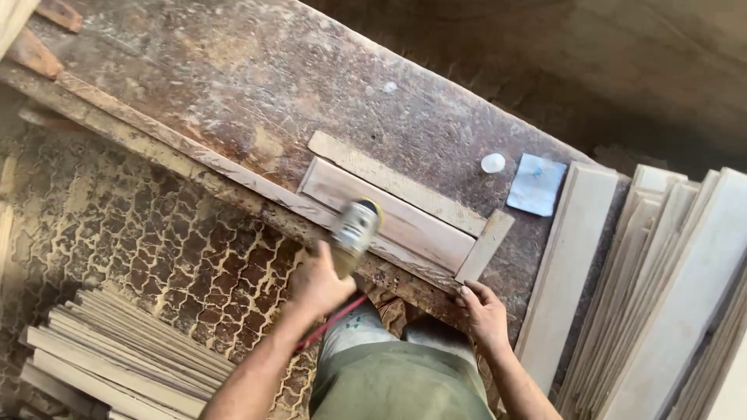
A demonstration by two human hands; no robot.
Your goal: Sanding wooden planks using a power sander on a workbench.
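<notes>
My left hand (315, 284) grips a small hand-held power tool (354, 229), silver and yellow, blurred, with a red cord (331, 323) trailing down. The tool sits at the near edge of a wide pale board (405, 222) lying on the worn workbench (233, 85). A narrower slat (397, 183) lies along the board's far side, and a short piece (486, 245) closes its right end. Below that short piece, my right hand (484, 311) rests on the bench edge with its fingers on the wood.
A white round lid (492, 162) and a pale blue square sheet (535, 183) lie on the bench. A long plank (572, 257) and several leaning boards (677, 288) stand at right. A pile of slats (117, 354) lies on the patterned floor (140, 225).
</notes>
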